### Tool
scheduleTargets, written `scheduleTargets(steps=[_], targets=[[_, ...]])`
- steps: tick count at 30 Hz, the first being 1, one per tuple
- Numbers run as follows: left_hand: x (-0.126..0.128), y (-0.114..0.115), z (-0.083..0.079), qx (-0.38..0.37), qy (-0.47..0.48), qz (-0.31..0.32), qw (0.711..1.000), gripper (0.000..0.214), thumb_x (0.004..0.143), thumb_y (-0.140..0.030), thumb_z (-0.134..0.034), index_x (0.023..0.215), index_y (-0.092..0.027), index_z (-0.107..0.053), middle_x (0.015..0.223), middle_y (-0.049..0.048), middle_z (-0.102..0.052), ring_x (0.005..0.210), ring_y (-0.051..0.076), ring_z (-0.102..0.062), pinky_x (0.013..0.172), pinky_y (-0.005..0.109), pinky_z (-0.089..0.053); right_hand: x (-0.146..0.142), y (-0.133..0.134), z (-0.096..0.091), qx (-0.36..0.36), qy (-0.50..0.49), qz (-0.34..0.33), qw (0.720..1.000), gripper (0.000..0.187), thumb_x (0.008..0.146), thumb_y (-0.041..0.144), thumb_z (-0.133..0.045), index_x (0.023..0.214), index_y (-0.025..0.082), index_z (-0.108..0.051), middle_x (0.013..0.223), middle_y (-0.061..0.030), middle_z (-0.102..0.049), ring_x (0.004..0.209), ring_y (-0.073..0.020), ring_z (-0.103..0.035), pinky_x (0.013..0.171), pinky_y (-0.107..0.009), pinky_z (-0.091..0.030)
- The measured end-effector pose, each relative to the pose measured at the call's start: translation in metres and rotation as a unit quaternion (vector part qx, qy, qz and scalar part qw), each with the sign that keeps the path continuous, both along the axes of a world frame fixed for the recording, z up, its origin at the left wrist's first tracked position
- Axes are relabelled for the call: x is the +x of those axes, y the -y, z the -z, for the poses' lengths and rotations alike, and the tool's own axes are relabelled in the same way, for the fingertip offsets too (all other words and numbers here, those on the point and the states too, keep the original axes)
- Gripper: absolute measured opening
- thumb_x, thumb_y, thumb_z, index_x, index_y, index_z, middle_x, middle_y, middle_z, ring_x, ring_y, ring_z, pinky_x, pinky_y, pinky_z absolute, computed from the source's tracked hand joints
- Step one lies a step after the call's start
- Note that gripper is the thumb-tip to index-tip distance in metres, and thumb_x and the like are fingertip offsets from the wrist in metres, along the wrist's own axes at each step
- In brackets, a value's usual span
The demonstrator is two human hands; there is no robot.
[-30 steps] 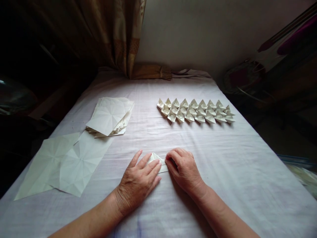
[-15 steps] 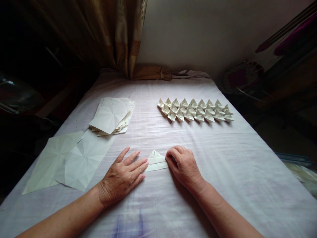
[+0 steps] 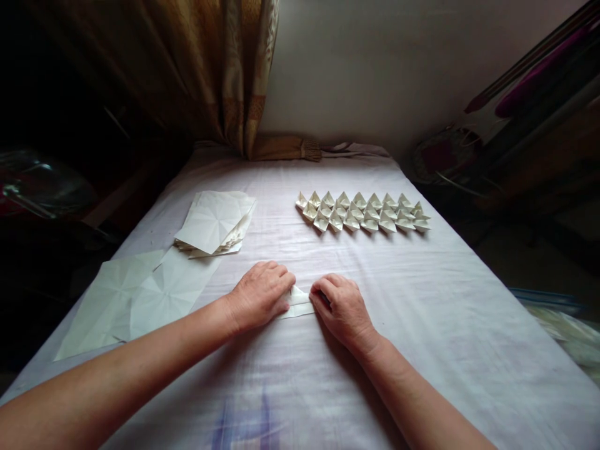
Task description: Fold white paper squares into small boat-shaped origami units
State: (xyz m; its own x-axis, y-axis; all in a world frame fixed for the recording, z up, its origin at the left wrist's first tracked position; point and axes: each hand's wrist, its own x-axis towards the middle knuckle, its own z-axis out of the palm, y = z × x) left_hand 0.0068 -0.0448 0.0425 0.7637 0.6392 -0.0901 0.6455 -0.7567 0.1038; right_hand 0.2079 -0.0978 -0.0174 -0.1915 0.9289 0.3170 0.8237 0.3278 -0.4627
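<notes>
Between my hands lies a small piece of folded white paper, with a pointed top and a flat strip along its lower edge. My left hand covers its left part, fingers curled and closed on that end. At the right end, my right hand pinches the paper between thumb and fingers. Both ends of the paper are hidden under the fingers. Beyond my right hand stand rows of small folded paper boats, packed close together.
A stack of creased paper sheets sits at the back left. Nearer, two loose creased sheets overlap, partly behind my left forearm. A pale cloth covers the table. A patterned curtain hangs at the far edge.
My left hand has gone from lying flat with fingers spread to curled around the paper's left end, and has shifted right. My right hand keeps its pinch. The camera view has shifted slightly.
</notes>
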Motion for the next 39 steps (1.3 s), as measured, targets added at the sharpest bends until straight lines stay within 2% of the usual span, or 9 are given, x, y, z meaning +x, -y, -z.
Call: scheduleTargets(steps=[10,14,17,22,25,27,30,35,39], targets=[[0.031,-0.015,-0.026,-0.114,-0.107,-0.023,0.987,0.024,0.070,-0.019,-0.066,0.094,-0.020,-0.063,0.090,0.0062,-0.068,0.085,0.025,-0.062,0.069,0.031,-0.041,0.001,-0.001,-0.002,-0.010,-0.029,-0.004,1.000,0.006,0.087,0.020,-0.059,0.085,0.021,-0.064,0.084,-0.0029,-0.067,0.083,-0.0205,-0.061,0.074,-0.032,-0.036],[0.022,-0.016,-0.018,-0.218,0.010,-0.099,0.971,0.020,0.064,-0.013,-0.063,0.082,-0.023,-0.064,0.066,-0.0007,-0.062,0.070,0.021,-0.058,0.059,0.027,-0.033,0.004,-0.001,0.001,-0.008,-0.085,-0.003,0.996,0.011,0.087,0.022,-0.057,0.095,0.021,-0.064,0.088,-0.0042,-0.070,0.083,-0.0210,-0.064,0.077,-0.035,-0.040],[0.013,-0.014,-0.006,-0.336,0.199,-0.182,0.902,0.013,0.058,-0.015,-0.066,0.068,-0.020,-0.059,0.057,-0.0046,-0.054,0.060,0.016,-0.052,0.056,0.024,-0.032,0.006,-0.001,0.001,-0.022,-0.181,0.008,0.983,0.022,0.086,0.028,-0.059,0.107,0.022,-0.062,0.089,-0.0039,-0.072,0.076,-0.0186,-0.065,0.078,-0.035,-0.046],[0.016,0.002,0.011,-0.387,0.328,-0.209,0.836,0.024,0.080,-0.041,-0.057,0.078,-0.018,-0.053,0.072,-0.0009,-0.060,0.068,0.015,-0.059,0.063,0.024,-0.043,-0.002,0.000,-0.009,-0.086,-0.355,-0.007,0.931,0.040,0.081,0.038,-0.065,0.116,0.021,-0.058,0.095,-0.0051,-0.072,0.082,-0.0185,-0.066,0.075,-0.031,-0.053],[0.021,0.013,0.017,-0.481,0.491,-0.253,0.681,0.040,0.067,-0.048,-0.077,0.080,-0.017,-0.056,0.075,0.0000,-0.063,0.072,0.016,-0.061,0.069,0.025,-0.045,-0.013,0.005,-0.013,-0.121,-0.374,-0.033,0.919,0.026,0.081,0.033,-0.066,0.104,0.021,-0.064,0.086,-0.0019,-0.071,0.073,-0.0159,-0.063,0.067,-0.027,-0.051],[0.023,0.018,0.020,-0.484,0.524,-0.265,0.648,0.042,0.065,-0.048,-0.080,0.080,-0.017,-0.056,0.075,-0.0008,-0.063,0.072,0.015,-0.061,0.070,0.025,-0.045,-0.020,0.008,-0.013,-0.112,-0.367,-0.026,0.923,0.012,0.083,0.030,-0.062,0.088,0.020,-0.066,0.073,0.0005,-0.068,0.065,-0.0139,-0.060,0.062,-0.025,-0.048],[0.019,0.020,0.025,-0.405,0.515,-0.266,0.707,0.033,0.073,-0.042,-0.075,0.089,-0.018,-0.058,0.079,0.0000,-0.066,0.073,0.015,-0.062,0.070,0.026,-0.047,-0.021,0.008,-0.013,-0.029,-0.291,-0.009,0.956,0.013,0.085,0.022,-0.057,0.074,0.020,-0.064,0.063,0.0021,-0.063,0.058,-0.0120,-0.056,0.058,-0.023,-0.043],[0.000,0.015,0.025,-0.010,0.418,-0.151,0.896,0.008,0.085,-0.023,-0.063,0.093,-0.023,-0.062,0.085,0.0005,-0.069,0.080,0.017,-0.062,0.078,0.030,-0.047,-0.011,-0.004,-0.021,0.187,-0.016,-0.021,0.982,0.017,0.089,0.013,-0.053,0.079,0.020,-0.065,0.071,-0.0014,-0.066,0.067,-0.0149,-0.055,0.066,-0.028,-0.038],[-0.014,0.013,0.024,0.232,0.306,-0.030,0.923,0.014,0.091,-0.015,-0.053,0.087,-0.022,-0.064,0.081,0.0012,-0.070,0.078,0.018,-0.060,0.075,0.031,-0.045,-0.012,-0.014,-0.027,0.263,0.096,-0.048,0.959,0.018,0.093,0.013,-0.054,0.080,0.020,-0.065,0.073,-0.0013,-0.066,0.070,-0.0161,-0.051,0.068,-0.030,-0.034]])
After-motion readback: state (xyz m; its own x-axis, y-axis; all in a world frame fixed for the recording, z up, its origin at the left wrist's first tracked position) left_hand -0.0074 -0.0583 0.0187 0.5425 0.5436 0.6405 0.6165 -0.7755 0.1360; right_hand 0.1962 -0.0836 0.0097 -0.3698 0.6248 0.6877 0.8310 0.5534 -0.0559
